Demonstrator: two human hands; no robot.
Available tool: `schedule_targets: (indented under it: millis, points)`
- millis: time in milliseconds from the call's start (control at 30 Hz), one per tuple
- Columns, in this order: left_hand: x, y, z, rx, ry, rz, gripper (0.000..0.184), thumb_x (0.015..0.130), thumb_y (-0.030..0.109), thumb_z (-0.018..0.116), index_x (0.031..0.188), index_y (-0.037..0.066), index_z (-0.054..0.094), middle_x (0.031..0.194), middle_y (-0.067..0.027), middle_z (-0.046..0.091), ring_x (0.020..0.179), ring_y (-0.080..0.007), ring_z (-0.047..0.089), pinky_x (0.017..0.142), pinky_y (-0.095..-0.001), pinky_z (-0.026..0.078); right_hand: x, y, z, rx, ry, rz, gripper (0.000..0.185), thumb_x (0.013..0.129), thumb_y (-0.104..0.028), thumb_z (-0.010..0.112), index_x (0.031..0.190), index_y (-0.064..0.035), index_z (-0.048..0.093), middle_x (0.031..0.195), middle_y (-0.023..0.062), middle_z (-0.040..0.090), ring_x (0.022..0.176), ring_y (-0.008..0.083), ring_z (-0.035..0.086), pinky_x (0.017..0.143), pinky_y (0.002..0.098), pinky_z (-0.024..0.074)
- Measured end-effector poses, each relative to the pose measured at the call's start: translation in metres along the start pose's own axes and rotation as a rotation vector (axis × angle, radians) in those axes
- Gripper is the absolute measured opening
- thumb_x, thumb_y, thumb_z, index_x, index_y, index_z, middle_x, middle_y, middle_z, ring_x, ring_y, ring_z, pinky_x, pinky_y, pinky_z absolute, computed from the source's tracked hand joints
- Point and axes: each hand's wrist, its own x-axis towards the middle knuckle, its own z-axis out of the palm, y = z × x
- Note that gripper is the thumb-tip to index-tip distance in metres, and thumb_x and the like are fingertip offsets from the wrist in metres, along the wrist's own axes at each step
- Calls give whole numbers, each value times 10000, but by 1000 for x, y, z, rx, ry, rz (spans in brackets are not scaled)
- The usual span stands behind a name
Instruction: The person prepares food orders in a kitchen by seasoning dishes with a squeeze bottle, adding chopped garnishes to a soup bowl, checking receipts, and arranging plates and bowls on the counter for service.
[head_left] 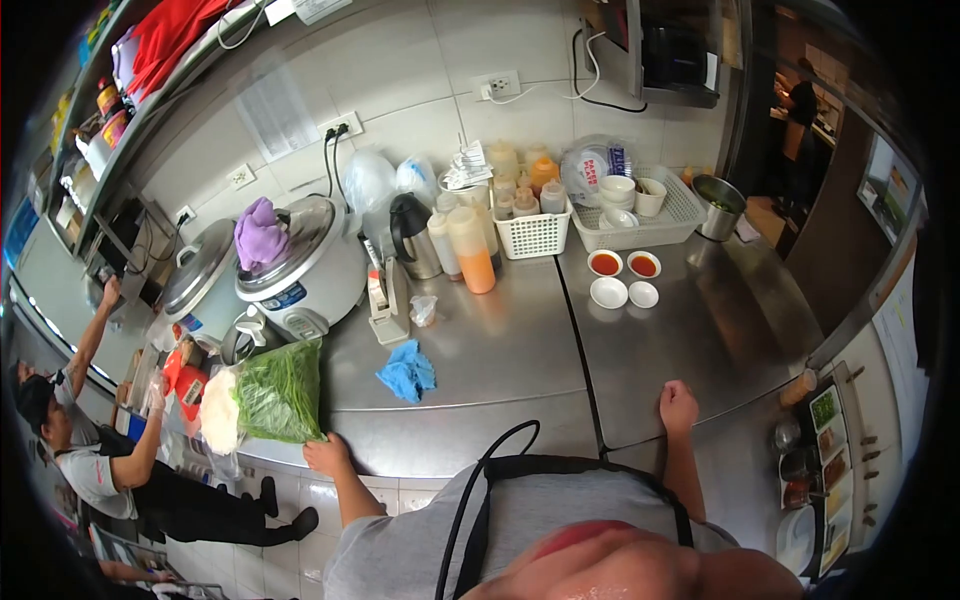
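My left hand rests at the front edge of the counter, beside the lower corner of a clear bag of green leafy vegetables. Its fingers look loosely stretched; whether they touch the bag I cannot tell. Left of the greens lies a bag of something white. My right hand is curled into a fist on the steel counter, with nothing seen in it. Beyond it stand two small cups of red sauce and two white cups. A crumpled blue cloth lies between my hands, farther back.
Two large rice cookers stand at the back left, a purple cloth on one. Squeeze bottles, a white basket, a dish rack and a metal pot line the wall. A co-worker stands at left.
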Motion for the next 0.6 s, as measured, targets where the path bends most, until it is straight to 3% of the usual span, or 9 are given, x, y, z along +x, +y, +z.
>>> schedule_targets:
  millis: [600]
  points:
    - [-1, -1, 1, 32, 11, 18, 398, 638, 333, 532, 833, -8, 466, 882, -152, 479, 880, -304, 457, 732, -413, 368, 0, 1, 2, 39, 41, -10, 53, 711, -140, 509, 734, -102, 538, 727, 73, 559, 649, 273, 545, 570, 356, 435]
